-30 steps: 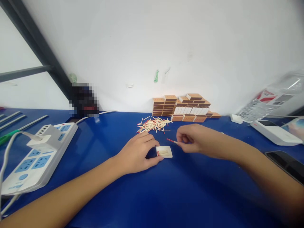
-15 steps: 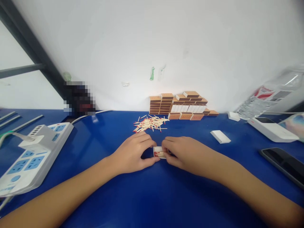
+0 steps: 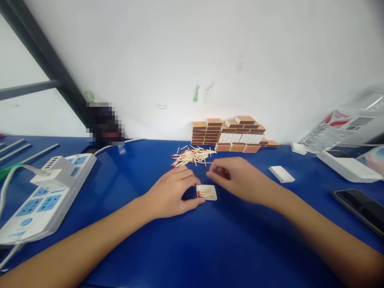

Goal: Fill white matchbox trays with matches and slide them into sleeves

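A small white matchbox tray (image 3: 211,187) lies on the blue table, with several red-tipped matches (image 3: 207,195) inside, heads to the left. My left hand (image 3: 175,191) grips the tray's left end between thumb and fingers. Just up and right of the tray, my right hand (image 3: 235,176) is raised with its fingers curled and fingertips close together; whether anything is between them cannot be made out. Beyond both hands, a loose pile of matches (image 3: 192,156) is spread on the table.
Stacked matchboxes (image 3: 226,136) stand against the wall. To the right are a white tray (image 3: 281,174), a white box (image 3: 299,148), a white device (image 3: 348,167), a phone (image 3: 361,206) and a leaning bottle (image 3: 339,120). A power strip (image 3: 45,200) lies left.
My right hand has left the tray and moved up toward the match pile, uncovering the matches inside. My left hand still holds the tray. The view has shifted slightly.
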### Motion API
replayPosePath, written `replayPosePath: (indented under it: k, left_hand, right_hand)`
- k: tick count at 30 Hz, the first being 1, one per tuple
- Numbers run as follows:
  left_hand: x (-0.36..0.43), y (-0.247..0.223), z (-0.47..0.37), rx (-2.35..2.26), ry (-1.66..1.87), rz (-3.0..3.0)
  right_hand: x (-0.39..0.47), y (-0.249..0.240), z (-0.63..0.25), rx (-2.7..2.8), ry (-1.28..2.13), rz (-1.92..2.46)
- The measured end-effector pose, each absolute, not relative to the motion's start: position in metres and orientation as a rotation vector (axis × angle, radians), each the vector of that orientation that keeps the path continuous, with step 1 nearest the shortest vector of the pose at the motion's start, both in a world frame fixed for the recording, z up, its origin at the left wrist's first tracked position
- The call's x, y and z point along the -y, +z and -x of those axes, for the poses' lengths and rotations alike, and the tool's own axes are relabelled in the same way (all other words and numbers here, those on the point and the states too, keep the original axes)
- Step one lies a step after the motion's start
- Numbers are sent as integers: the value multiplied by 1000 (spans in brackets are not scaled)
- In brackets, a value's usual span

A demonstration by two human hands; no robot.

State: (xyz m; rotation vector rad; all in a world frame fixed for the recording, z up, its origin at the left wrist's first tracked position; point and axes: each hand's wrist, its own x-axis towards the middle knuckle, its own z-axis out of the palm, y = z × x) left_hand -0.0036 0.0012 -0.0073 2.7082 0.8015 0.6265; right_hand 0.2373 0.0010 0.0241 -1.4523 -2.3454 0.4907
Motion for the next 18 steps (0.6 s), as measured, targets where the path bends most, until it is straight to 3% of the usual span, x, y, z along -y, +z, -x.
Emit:
replayPosePath:
  k: [4, 8, 18]
  left_hand:
    - [-1, -7, 4, -809, 618, -2702]
    - [-1, -8, 5, -794, 634, -2690]
    - [-2, -11, 6, -772, 638, -2714]
  right_hand:
    - [-44, 18, -248, 2250, 168, 1580]
    - [-76, 16, -252, 2603, -119, 1615]
    - [-79, 16, -247, 2695, -135, 1797]
